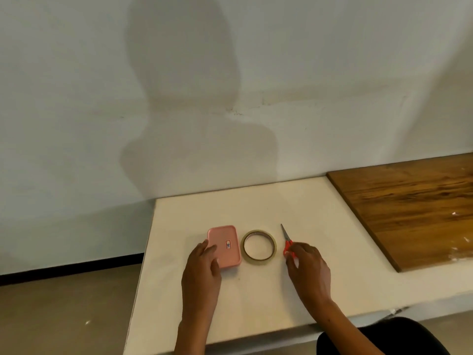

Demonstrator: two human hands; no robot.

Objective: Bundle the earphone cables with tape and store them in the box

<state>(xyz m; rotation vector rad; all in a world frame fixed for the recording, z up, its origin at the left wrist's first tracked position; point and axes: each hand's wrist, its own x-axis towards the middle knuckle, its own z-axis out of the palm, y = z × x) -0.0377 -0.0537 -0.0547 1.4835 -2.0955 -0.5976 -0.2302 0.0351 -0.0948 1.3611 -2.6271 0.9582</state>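
**Both hands on the tools, no earphones in sight yet**

Low in the frame, the left hand (202,267) rests on the near left corner of the pink box (225,245), fingers lying flat over its lid rather than closed around it; the grasp is loose and open. The right hand (308,265), just right of centre, has its fingers curled down onto the red handles of the scissors (288,243); whether they are actually pinched or only touched, I cannot tell. The blades point toward the upper part of the frame.

Between the two hands lies the tape roll (258,245), flat on the white table (256,303), just beside the box and near the scissors. A wooden board (409,208) covers the surface at the right edge.

The box lid looks shut. The earphone cables are not visible anywhere, perhaps inside the box. By my judgement the task has barely begun: no tape is pulled or cut, nothing is bundled, nothing stored. All of it remains.
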